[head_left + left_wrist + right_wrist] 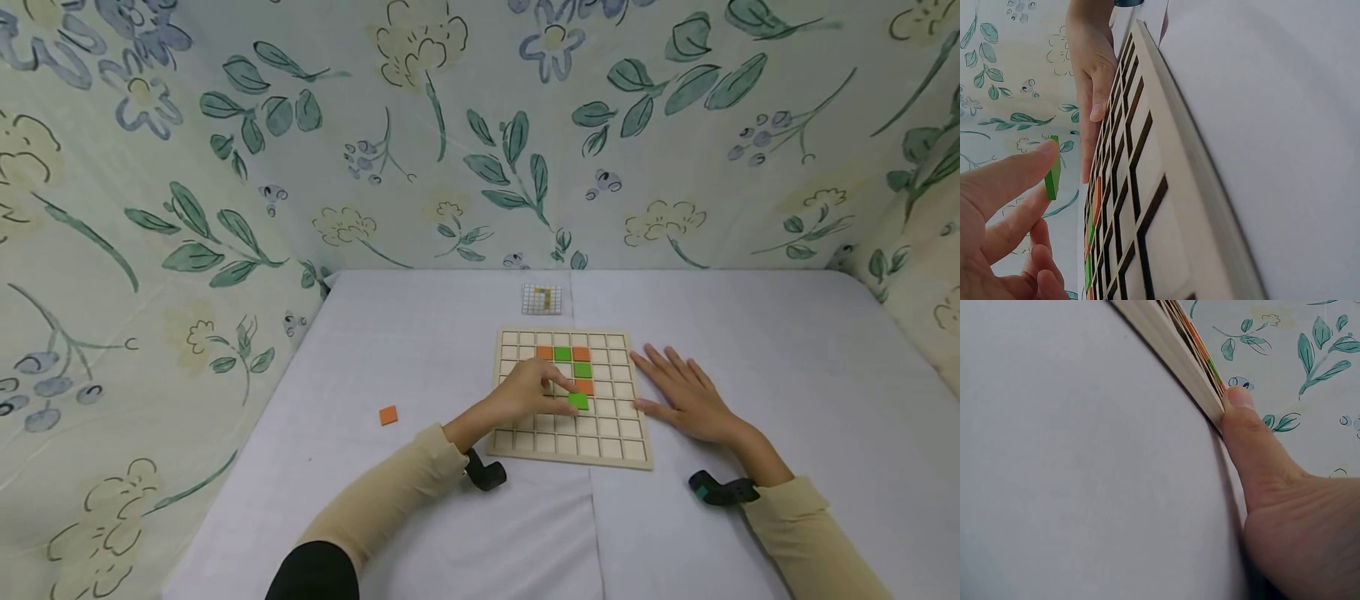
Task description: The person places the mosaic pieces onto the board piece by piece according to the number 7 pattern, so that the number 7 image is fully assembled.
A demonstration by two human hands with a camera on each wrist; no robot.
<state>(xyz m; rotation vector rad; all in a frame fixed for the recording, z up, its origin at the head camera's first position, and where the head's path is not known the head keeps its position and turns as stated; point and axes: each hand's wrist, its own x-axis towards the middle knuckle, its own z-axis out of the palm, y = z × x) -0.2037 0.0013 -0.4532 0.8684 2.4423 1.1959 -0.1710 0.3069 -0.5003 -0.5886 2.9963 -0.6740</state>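
**Green tile poised over the grid board**

The left hand [528, 392] pinches a green tile [578, 401] between thumb and forefinger and holds it just above the board [567, 454], near the board's middle and one row nearer the person than the orange and green tiles already seated there. The wrist view shows the tile [1052, 177] on edge and clear of the board's cells, tipped as if so one side can drop into a cell first.

The right hand [686, 396] lies flat and spread on the bench [787, 350], touching the board's right edge; its thumb [1244, 419] presses against the board's side, which looks meant to keep the board from sliding while the other hand works.

A loose orange tile [387, 415] lies on the bench well to the left of the board. A small pattern card [542, 299] sits just beyond the board's far edge, probably as the guide for the colours.
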